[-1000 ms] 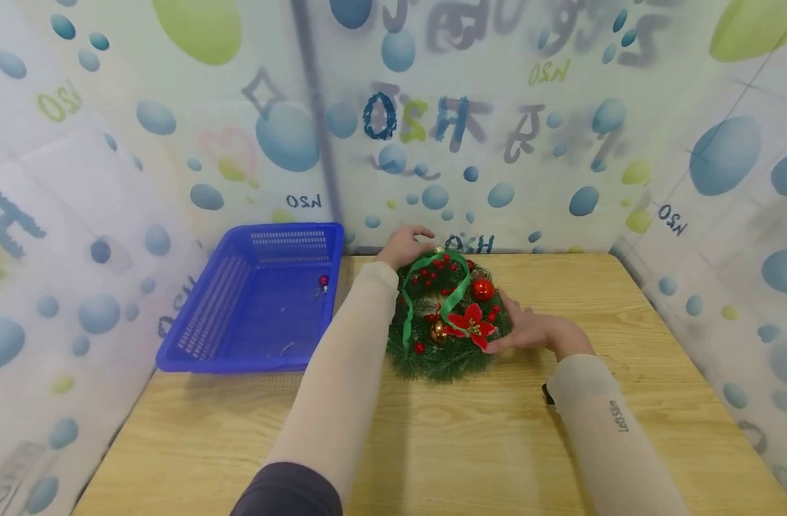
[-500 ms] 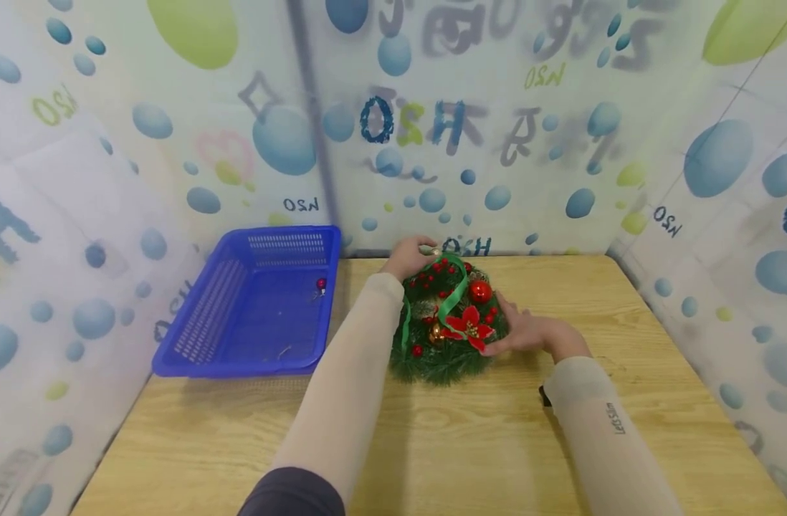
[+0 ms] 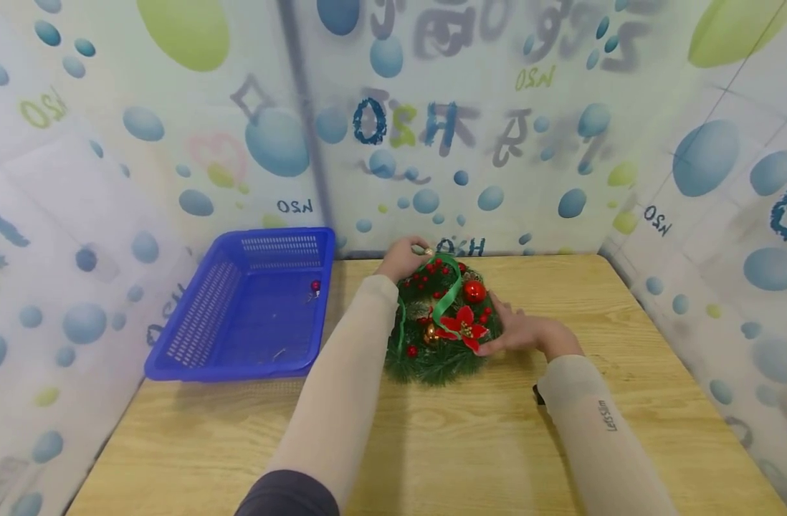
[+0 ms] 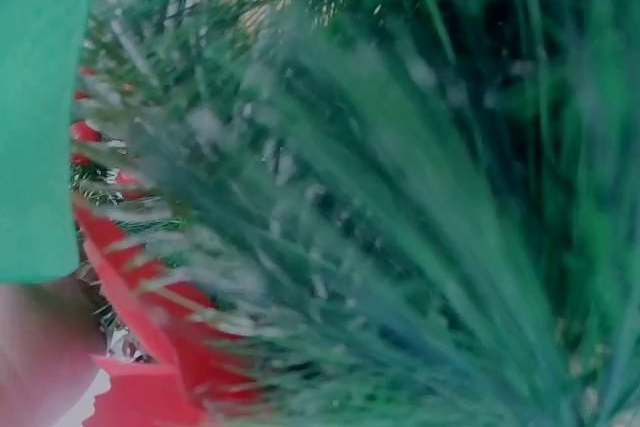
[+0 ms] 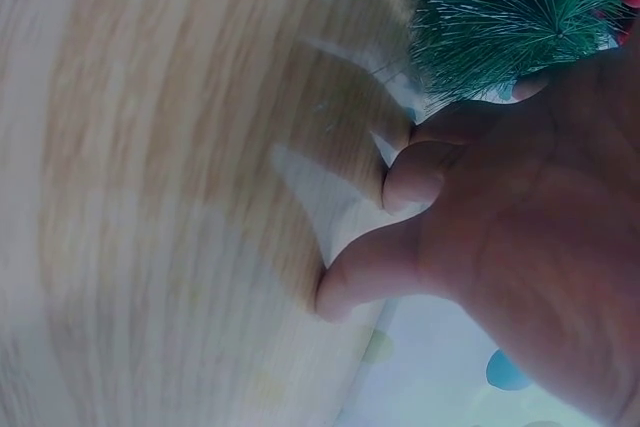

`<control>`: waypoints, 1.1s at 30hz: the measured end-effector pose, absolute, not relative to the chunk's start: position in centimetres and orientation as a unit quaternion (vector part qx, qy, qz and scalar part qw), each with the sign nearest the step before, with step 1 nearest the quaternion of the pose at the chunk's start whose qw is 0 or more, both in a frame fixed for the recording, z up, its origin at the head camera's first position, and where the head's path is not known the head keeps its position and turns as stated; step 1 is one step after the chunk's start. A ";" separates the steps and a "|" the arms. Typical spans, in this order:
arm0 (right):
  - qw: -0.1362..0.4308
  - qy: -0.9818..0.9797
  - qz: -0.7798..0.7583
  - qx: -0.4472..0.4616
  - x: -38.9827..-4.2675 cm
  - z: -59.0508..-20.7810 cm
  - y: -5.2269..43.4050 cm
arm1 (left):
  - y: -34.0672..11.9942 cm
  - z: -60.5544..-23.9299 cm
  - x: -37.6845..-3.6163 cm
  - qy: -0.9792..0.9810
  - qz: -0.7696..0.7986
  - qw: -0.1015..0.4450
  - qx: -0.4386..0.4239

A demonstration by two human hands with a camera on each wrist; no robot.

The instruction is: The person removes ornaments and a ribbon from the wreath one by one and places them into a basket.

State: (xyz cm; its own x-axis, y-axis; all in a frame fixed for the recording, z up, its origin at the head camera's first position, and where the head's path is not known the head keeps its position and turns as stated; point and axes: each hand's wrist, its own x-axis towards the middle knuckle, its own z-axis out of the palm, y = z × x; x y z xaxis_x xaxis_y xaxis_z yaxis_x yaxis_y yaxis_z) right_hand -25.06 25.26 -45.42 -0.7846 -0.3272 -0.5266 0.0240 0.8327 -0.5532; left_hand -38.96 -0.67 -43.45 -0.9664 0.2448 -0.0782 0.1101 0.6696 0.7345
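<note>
The Christmas wreath [image 3: 441,322] lies flat on the wooden surface [image 3: 432,444] near its far edge, just right of the blue basket [image 3: 193,330], and both hands are on it. The left hand [image 3: 403,259] is at the far rim with fingers curled, seemingly pinching a small pale thing at the top of the green ribbon [image 3: 450,294], though what it pinches is too small to make out. The right hand [image 3: 519,331] rests against the right rim by the red poinsettia [image 3: 463,327], fingers loosely spread on the needles, pressing rather than clasping. The likeliest trouble, as I judge it, is a pull at the far rim dragging the whole wreath along the surface, because the right hand only steadies it with light contact; a slip there would let it skid toward the back wall or the basket. A tug on the ribbon could also snag the red bauble [image 3: 474,291] or the berry sprigs and shake them loose. The left wrist view is filled with blurred needles and ribbon [image 4: 40,117], so the grip cannot be checked from there. Being a ring, the wreath has no real long axis; it lies face up, with its ribbon loop toward the far wall and the poinsettia toward the near right.
</note>
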 end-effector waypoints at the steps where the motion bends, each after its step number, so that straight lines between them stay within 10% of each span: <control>1: 0.317 0.903 -0.277 -0.084 -25.1 -45.4 25.2 | -0.7 -43.4 -38.9 0.909 0.398 0.082 0.095; 33: 0.316 0.899 -0.292 -0.087 -25.0 -45.4 25.4 | -4.3 -37.1 -39.1 0.828 0.542 -0.002 0.140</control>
State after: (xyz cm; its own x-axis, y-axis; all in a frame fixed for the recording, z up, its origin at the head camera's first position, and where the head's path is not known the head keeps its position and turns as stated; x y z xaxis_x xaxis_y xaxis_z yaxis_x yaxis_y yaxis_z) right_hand -24.99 25.37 -45.38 -0.7854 -0.3403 -0.5170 0.0287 0.8144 -0.5796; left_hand -39.12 -4.34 -37.05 -0.9607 0.2304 0.1548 0.2341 0.3725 0.8980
